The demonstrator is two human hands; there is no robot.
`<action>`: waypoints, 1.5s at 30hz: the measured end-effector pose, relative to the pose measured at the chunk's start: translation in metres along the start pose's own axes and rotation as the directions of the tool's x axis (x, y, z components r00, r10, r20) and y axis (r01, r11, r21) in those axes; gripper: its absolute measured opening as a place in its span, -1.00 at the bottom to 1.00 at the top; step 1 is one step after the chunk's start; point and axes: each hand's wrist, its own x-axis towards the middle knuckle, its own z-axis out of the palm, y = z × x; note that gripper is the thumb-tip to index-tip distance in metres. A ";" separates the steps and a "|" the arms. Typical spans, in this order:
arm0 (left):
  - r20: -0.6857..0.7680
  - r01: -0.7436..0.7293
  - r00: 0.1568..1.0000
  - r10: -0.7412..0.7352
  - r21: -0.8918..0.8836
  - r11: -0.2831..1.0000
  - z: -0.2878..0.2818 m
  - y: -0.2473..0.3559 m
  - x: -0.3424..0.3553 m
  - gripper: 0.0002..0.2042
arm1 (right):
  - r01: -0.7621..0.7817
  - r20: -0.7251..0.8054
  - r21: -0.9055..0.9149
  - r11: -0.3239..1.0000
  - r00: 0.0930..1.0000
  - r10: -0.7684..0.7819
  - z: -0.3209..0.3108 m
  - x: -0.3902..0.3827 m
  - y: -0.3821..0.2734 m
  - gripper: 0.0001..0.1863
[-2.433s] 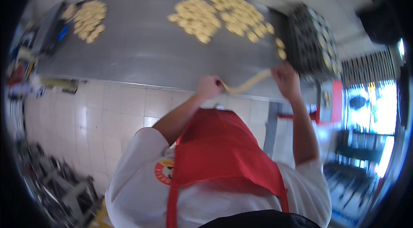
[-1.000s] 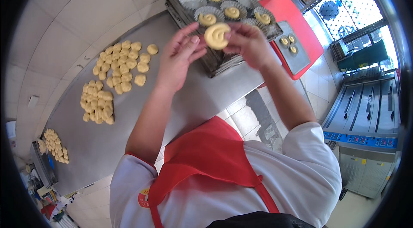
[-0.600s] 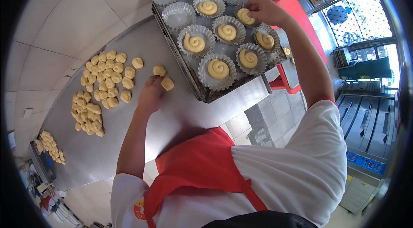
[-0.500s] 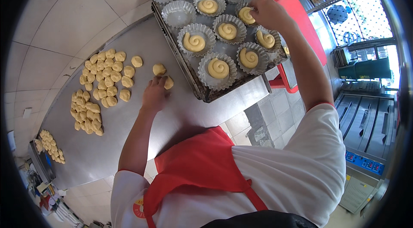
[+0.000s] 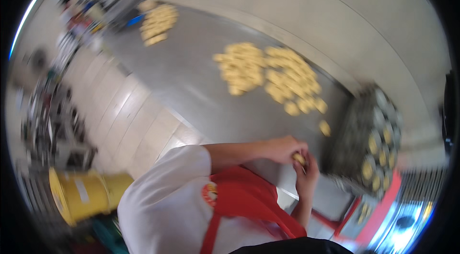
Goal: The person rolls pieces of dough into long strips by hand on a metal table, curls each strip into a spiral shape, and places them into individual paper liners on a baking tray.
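A small piece of yellow dough point(image 5: 299, 159) is held between my two hands, close to the red apron. My left hand point(image 5: 281, 149) grips it from the left with bent fingers. From the lower right, the fingers and thumb of my right hand point(image 5: 308, 176) close around the same piece. One loose dough piece point(image 5: 325, 128) lies on the metal table point(image 5: 191, 72) beyond my hands. Farther back are two groups of dough pieces, a nearer one point(image 5: 293, 79) and one to its left point(image 5: 239, 68). Motion blur hides finer detail.
At the right stands a dark baking tray point(image 5: 341, 147) of fluted cups, several holding dough coils point(image 5: 373, 144). Another dough group point(image 5: 159, 23) lies at the table's far left end. A yellow bucket point(image 5: 82, 192) is at the lower left; something red point(image 5: 390, 189) sits beyond the tray.
The view has swung left. My right hand has left the cups on the tray and come to my left hand, which has lifted a dough piece off the table; both now hold it.
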 end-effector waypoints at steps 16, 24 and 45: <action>-0.473 0.108 0.880 0.042 0.286 0.952 -0.073 -0.155 -0.215 -0.44 | 0.187 0.157 -0.957 0.220 0.977 -0.146 0.182 0.025 0.118 0.00; -0.525 0.171 0.850 -0.042 0.200 0.965 -0.085 -0.155 -0.245 -0.49 | 0.138 0.100 -0.974 0.178 0.974 -0.206 0.169 0.129 0.114 -0.11; -0.428 0.139 0.904 0.015 0.325 0.935 -0.036 -0.148 -0.207 -0.38 | 0.273 0.202 -0.923 0.272 0.944 -0.263 0.196 -0.028 0.144 -0.13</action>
